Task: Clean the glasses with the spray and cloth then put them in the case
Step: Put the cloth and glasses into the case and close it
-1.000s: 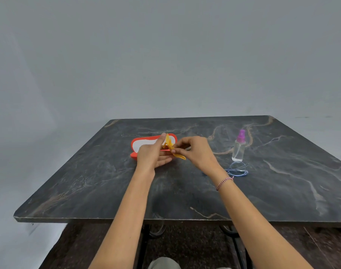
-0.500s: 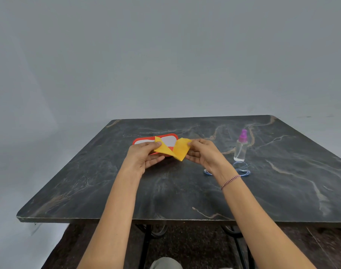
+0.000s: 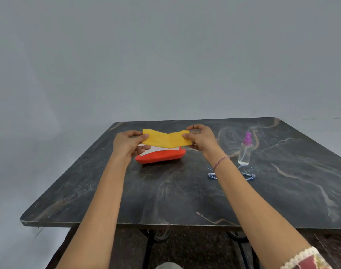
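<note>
Yellow cloth (image 3: 166, 140) is stretched out between both hands, held in the air just above the red case (image 3: 161, 156). Left hand (image 3: 128, 144) pinches its left end, thumb on top and fingers under. Right hand (image 3: 201, 138) pinches the right end the same way. It has 1 crease down the middle and is otherwise unfolded.

Clock from table centre, 12 = far edge:
- Case at 11, open, white lining showing below the cloth. The cloth hides most of the inside.
- Spray bottle (image 3: 245, 150) at 2, upright, pink cap.
- Glasses (image 3: 248, 172) at 3, thin blue frame, lying on the table (image 3: 165, 200) just in front of the bottle. They are partly hidden behind the right forearm, and neither hand touches them.

Step, as I read it: cloth prep, unfolding about done. No sign of spraying or wiping, so the task is early.

The next move likely needs 1 hand freed. Keep the cloth in the left and send the right to 3 for the glasses or 2 for the bottle. The bottle is tall and narrow and probably tips easily. The glasses sit close to its base, so reach low from the near side.

Room: bare slab from 4 through 8, with the near edge well apart from everything. Bottle and glasses sit well in from the right edge, and the case is well in from the far and left edges.
</note>
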A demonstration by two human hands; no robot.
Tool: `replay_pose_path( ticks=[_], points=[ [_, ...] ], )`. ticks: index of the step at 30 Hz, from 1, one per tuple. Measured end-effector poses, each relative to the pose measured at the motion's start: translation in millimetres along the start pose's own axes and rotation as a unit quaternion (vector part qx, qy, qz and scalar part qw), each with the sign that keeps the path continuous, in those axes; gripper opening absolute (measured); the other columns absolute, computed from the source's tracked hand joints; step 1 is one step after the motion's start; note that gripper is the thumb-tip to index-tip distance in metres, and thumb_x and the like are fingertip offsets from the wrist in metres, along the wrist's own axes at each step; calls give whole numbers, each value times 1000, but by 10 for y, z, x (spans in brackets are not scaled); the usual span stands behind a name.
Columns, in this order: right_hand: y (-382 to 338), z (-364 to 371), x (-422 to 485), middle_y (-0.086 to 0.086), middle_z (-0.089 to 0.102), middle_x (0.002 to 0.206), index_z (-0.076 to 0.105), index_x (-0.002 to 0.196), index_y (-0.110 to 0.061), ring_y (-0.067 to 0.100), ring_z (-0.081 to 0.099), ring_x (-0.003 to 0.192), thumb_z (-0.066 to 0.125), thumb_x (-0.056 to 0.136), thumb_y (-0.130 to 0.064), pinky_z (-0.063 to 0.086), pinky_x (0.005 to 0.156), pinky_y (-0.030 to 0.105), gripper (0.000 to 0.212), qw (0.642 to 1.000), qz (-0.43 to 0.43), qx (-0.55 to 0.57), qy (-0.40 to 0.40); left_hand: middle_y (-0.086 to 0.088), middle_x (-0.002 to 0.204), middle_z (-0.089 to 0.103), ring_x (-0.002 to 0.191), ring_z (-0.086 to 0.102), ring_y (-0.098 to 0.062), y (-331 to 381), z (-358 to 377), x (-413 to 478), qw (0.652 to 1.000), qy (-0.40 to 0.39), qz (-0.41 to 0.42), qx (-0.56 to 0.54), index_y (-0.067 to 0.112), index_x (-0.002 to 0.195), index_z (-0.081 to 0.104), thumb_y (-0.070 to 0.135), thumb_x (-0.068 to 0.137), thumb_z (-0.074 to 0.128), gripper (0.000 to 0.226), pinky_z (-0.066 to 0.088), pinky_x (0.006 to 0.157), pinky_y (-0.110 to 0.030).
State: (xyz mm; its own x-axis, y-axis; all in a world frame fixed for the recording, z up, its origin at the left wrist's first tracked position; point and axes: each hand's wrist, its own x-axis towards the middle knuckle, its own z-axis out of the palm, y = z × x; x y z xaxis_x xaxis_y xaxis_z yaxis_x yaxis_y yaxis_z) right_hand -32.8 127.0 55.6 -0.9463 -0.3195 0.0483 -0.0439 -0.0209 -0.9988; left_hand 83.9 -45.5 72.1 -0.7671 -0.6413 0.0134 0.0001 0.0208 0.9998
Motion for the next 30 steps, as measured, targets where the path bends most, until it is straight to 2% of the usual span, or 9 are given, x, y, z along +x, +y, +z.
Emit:
replay_pose_path(
  ticks=[6,9,13,15,17,20,23,27,30],
  points=[
    [34,203,224,2,52,77,59,93,-18,11,57,54,67,81,-1,54,47,23,22,986,-86,-137,28,-15,70,61,38,61,-9,-89,-22,339,999,34,13,29,0,94,58,-3,78,70,19,51,43,-15],
    [119,241,302,2,52,69,60,103,-14,15,57,64,67,78,5,57,57,27,32,982,-95,-163,9,-15,72,62,39,62,-10,-186,-55,463,999,36,-2,38,-4,90,62,-8,75,71,18,55,49,-16],
    [231,226,372,-3,53,64,57,102,-15,12,55,62,72,75,2,55,70,31,35,977,-87,-195,23,-16,71,63,39,62,-9,-345,-74,553,996,54,-13,72,-5,83,64,-8,75,72,11,55,51,-17],
    [278,222,383,-3,52,64,57,103,-13,10,53,63,69,76,3,53,70,30,34,974,-81,-212,19,-14,66,63,38,61,-8,-429,-68,566,994,60,-17,93,-6,82,65,-6,75,72,11,55,54,-17],
    [322,227,385,-4,52,64,58,104,-11,9,51,62,65,77,6,49,60,25,33,968,-83,-237,14,-12,64,62,35,59,-7,-492,-62,559,993,66,-22,96,-5,79,64,-6,75,72,9,54,50,-15],
    [368,232,354,-7,50,65,59,96,-15,11,50,66,61,76,6,43,54,21,29,953,-97,-285,11,-12,66,62,35,58,-8,-576,-74,545,992,71,-35,103,-3,75,66,-5,75,73,7,54,48,-15],
    [421,237,297,-8,50,68,58,86,-18,15,53,74,59,73,5,50,68,32,26,939,-102,-329,-3,-14,64,64,35,58,-8,-664,-99,490,989,75,-38,125,-4,78,68,-2,76,73,6,55,51,-18],
    [537,227,229,-10,51,67,57,74,-23,13,52,71,58,74,5,38,65,22,27,927,-102,-360,-6,-10,66,65,43,63,-11,-767,-104,392,988,84,-45,121,5,69,66,1,77,73,11,58,68,-27],
    [579,214,190,-4,57,73,58,69,-22,12,53,69,59,74,6,39,65,21,29,930,-112,-350,3,-11,66,66,53,67,-18,-792,-112,333,988,93,-52,113,8,66,65,5,79,72,15,58,75,-33]
  ],
)
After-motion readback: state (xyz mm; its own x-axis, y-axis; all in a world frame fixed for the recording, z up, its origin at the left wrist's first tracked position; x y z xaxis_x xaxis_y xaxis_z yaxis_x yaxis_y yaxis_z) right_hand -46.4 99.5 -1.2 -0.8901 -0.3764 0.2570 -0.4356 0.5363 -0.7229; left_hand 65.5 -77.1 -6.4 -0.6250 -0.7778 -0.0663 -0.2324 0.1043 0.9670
